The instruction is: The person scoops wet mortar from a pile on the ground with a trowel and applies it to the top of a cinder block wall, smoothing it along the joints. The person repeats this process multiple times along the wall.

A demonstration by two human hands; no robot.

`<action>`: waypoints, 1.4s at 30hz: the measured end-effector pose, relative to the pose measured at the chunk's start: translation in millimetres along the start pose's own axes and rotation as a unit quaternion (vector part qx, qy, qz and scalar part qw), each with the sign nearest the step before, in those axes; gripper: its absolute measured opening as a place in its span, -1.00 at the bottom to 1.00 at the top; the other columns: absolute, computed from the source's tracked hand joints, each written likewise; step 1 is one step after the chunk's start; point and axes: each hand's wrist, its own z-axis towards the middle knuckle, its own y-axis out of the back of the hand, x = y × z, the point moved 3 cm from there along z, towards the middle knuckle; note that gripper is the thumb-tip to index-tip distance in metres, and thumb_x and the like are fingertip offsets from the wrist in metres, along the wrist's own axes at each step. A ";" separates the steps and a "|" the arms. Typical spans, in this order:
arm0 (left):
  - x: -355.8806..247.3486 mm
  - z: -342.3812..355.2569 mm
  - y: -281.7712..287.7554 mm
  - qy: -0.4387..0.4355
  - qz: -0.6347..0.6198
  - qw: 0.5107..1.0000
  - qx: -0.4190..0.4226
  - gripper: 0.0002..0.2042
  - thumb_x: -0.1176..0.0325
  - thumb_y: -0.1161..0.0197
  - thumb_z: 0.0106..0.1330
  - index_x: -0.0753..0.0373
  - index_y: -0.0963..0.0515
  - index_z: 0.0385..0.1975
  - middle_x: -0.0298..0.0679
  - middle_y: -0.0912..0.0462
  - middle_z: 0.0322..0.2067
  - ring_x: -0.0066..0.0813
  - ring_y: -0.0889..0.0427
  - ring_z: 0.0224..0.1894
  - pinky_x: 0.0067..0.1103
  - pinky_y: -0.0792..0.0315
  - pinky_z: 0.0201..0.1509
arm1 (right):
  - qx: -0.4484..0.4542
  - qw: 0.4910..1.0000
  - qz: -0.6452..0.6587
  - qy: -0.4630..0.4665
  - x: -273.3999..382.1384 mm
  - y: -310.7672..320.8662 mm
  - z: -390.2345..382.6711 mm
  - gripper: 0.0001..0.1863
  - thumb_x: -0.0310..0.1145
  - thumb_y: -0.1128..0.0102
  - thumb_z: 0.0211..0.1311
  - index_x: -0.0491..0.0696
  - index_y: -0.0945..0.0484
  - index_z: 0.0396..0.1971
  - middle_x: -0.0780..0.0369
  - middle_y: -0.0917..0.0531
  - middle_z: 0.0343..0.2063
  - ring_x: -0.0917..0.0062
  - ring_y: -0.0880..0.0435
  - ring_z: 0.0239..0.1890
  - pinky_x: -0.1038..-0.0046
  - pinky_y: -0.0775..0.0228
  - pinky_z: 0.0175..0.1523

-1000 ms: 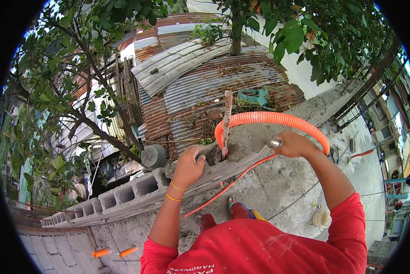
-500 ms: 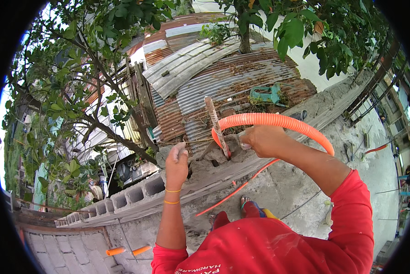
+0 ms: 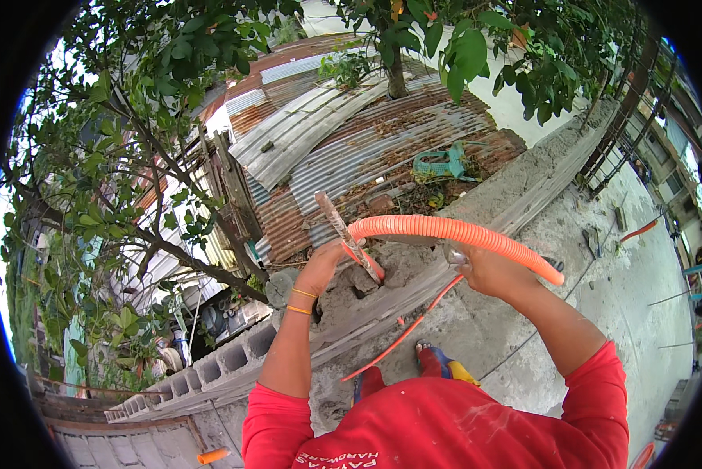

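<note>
A row of grey hollow blocks point(image 3: 234, 356) ran along the left section of the wall, their cores open upward. A grey concrete floor point(image 3: 640, 305) extended to the right. Beyond the wall lay a roof point(image 3: 331, 180) of corrugated sheets, partly rusted and overlapping. A green plastic item point(image 3: 438, 165) rested near its lower right edge. Leafy branches point(image 3: 77, 180) covered the left side. Vertical steel bars point(image 3: 630, 137) stood at upper right. Daylight illuminated the site.

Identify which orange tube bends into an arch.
The thick corrugated tube, curving past the right hand; the thin orange-red tube below runs nearly straight, and the orange stub at lower left is short.
</note>
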 end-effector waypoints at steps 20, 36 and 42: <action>2.5 43.4 2.6 -0.089 -0.039 0.978 0.186 -0.71 0.16 -0.19 0.55 0.29 -0.62 -0.06 -0.35 -0.71 -0.21 -0.55 -0.57 -0.17 -0.48 -0.51 0.05 | -0.007 0.934 0.037 -0.355 148.4 -45.4 -38.5 -0.59 -0.29 -0.18 0.31 -0.27 -0.55 0.03 -0.14 -0.74 -0.06 -0.01 -0.73 0.08 0.04 -0.57 0.19; 27.1 87.1 -20.5 -0.220 0.166 0.888 0.369 -0.78 0.36 -0.21 0.51 0.31 -0.70 -0.03 -0.19 -0.77 -0.10 -0.40 -0.68 -0.06 -0.42 -0.53 0.14 | -0.044 0.913 0.192 -0.359 250.8 -94.6 -117.6 -0.56 -0.27 -0.30 0.24 -0.25 -0.58 0.02 -0.22 -0.72 -0.15 -0.11 -0.72 0.01 -0.01 -0.56 0.15; 26.8 32.8 19.8 -0.111 0.068 0.943 0.305 -0.71 0.22 -0.27 0.42 0.33 -0.69 -0.11 -0.16 -0.73 -0.27 -0.38 -0.61 -0.25 -0.40 -0.52 -0.03 | -0.023 0.892 0.241 -0.381 308.2 -110.2 -127.8 -0.46 -0.21 -0.34 0.29 -0.34 -0.52 0.08 -0.30 -0.69 -0.14 -0.18 -0.68 0.04 0.02 -0.52 0.18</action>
